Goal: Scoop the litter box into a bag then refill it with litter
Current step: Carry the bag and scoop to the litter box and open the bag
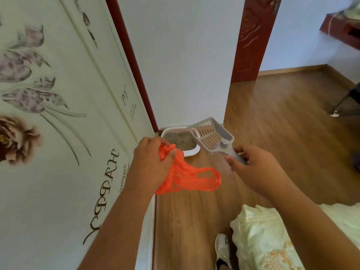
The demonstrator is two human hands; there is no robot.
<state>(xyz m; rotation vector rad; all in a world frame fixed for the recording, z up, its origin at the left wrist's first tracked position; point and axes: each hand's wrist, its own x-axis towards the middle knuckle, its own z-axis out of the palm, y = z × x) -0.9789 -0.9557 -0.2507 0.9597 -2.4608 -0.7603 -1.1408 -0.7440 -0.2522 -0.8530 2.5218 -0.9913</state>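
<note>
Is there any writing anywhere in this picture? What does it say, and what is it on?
"HAPPY": large dark decorative letters, seen turned sideways, on the pale flowered cabinet door at left.
"Happiness" or similar: small print beside it on the same door, too blurred to be sure of.
A small script mark higher up on that door: unreadable.
No text shows on the scoop, orange bag or litter box.

The litter box (180,142) sits on the floor (272,123) in the corner, against the back wall (185,65) and beside the cabinet (58,114) on the left. Nearer the person, the bag (187,172) hangs left of the scoop (212,136), both above the floor. A doorway (251,39) lies to the right.
</note>
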